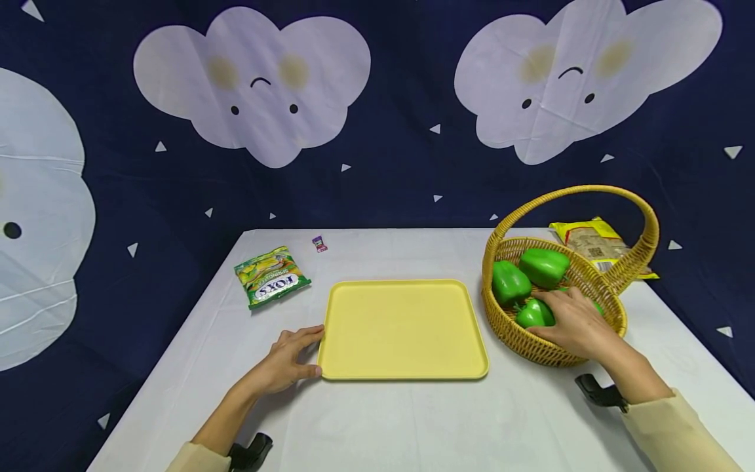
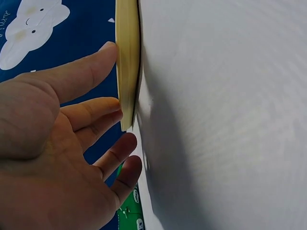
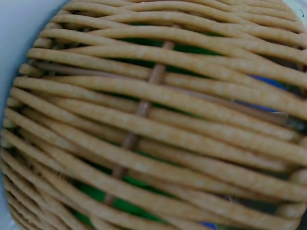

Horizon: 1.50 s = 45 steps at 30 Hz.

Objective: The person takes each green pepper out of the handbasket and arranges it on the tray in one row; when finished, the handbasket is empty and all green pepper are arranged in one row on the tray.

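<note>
Peppers on the right, and the right hand (image 1: 575,321) is in among them, down inside the wicker basket (image 1: 533,339)! It comes over the front pepper (image 1: 532,316), its back turned up to the head camera, so I cannot tell whether those hidden fingertips have a grip. The right wrist view gives us only close weave, with green and a little blue peeping through the gaps. Alongside, one pepper (image 1: 508,283) leans by the left wall, another (image 1: 544,265) lies toward the back, and a sliver of green shows just beyond the knuckles.

Over to the other side: the left hand (image 1: 283,364) has its fingers loosely extended, gripping nothing, thumb and foremost fingertips at the left edge of the yellow tray (image 1: 404,331). From the left wrist, the ring and little fingers sit past the end of the rim. That tray lies flat on the white surface (image 1: 413,426), between the hands.

Out wide, a green FOX'S packet (image 1: 271,276) lies beyond the left hand, with a tiny purple wrapper (image 1: 320,244) farther back. Behind the basket, partly covered by its tall handle, a yellow-edged packet (image 1: 590,242)!
</note>
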Tool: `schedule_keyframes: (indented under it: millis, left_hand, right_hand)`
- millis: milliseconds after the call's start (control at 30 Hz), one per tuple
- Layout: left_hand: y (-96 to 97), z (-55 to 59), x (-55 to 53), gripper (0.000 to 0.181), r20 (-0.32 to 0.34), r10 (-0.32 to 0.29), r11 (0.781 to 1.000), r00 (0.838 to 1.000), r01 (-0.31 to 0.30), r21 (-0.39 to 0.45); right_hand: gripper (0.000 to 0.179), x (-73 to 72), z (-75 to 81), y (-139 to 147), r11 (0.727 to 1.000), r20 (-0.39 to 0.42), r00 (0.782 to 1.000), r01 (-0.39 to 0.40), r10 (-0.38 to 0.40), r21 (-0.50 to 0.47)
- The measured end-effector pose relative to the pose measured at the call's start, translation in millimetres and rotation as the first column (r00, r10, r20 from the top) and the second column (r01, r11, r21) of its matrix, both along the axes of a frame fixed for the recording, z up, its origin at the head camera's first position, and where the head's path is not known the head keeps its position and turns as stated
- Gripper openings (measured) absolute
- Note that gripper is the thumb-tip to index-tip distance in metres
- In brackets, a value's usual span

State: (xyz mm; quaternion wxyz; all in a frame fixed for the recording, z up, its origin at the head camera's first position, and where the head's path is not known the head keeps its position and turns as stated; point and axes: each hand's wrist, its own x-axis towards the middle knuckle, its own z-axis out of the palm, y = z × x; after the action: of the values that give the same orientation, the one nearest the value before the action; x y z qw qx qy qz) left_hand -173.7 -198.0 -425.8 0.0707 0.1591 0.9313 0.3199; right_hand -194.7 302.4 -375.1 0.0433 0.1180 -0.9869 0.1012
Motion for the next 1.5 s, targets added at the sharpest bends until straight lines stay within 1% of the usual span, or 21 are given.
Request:
schedule_keyframes:
  millis: [200,400,567,700,833,1000,1167,1267,1500]
  left_hand:
    - [0.3,0.9,0.6,0.067,0.002,-0.002,1.000,1.000,0.002,-0.008]
    - [-0.1,1.0,0.2,0.067,0.017,-0.015,1.000,1.000,0.015,0.024]
    - [0.1,1.1,-0.7,0.067,0.041,-0.007,0.999,0.999,0.005,0.033]
    - [-0.2,1.2,-0.9,0.067,0.047,0.003,1.000,0.999,-0.005,0.029]
    - [-0.4,0.3,-0.8,0.067,0.039,0.000,1.000,0.999,-0.001,0.027]
    - [-0.6,-0.6,-0.4,0.068,0.025,-0.011,1.000,1.000,0.011,0.022]
    - [-0.5,-0.4,0.2,0.068,0.026,-0.008,1.000,1.000,0.008,0.021]
    - [-0.6,0.1,0.3,0.068,0.029,-0.002,1.000,1.000,0.001,0.021]
    - [-0.2,0.5,0.4,0.068,0.031,0.001,1.000,1.000,-0.002,0.018]
  right_hand:
    - [0.074,0.4,-1.5,2,1.000,-0.019,1.000,0.001,-0.001,-0.028]
    - [0.077,2.0,-0.3,3,0.998,-0.029,1.000,0.005,-0.007,-0.062]
    - [0.081,5.2,4.8,2,0.995,-0.008,0.999,0.031,-0.032,-0.096]
    - [0.083,8.8,10.4,2,0.992,-0.017,0.999,0.036,-0.039,-0.121]
    - [0.087,12.8,16.2,0,0.988,-0.029,0.999,0.033,-0.037,-0.151]
    - [0.086,16.8,22.7,-2,0.985,-0.076,0.997,0.017,-0.030,-0.170]
    - [0.085,20.9,28.0,-5,0.983,-0.110,0.994,0.009,-0.029,-0.183]
    - [0.083,23.4,30.8,-7,0.981,-0.147,0.989,-0.008,-0.020,-0.192]
    - [0.081,30.1,36.8,-16,0.974,-0.256,0.966,-0.070,0.013,-0.214]
